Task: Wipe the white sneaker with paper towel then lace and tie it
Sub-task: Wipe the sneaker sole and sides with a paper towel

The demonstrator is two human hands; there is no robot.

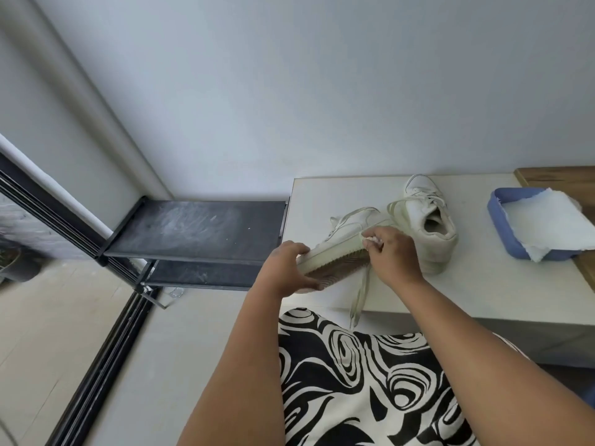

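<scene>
Furthest left stands a black metal two-tier shoe rack (196, 233), just beside the white worktop (483, 284). The left hand (289, 268) comes next, wrist bent down, fingers (302, 249) curled over the toe end of the white leather sneaker with a brown ridged sole (338, 252), thumb under the sole; it holds the shoe tipped on its side above the worktop's near edge. At the shoe's heel end, the right hand (392, 252) has its fingers bunched tight on a small crumpled wad of white paper towel (468, 240) pressed against the sidewall, though how much paper is there I can barely make out. A pale flat lace (359, 297) hangs loose below those fingers, over the worktop's front. Beyond the right knuckles sits a second white sneaker (428, 226), upright, and further right a blue plastic tray holding white paper towel sheets (515, 249). This looks like the wiping step; lacing seems not yet begun. Next would call for turning the shoe to reach unwiped sides.
</scene>
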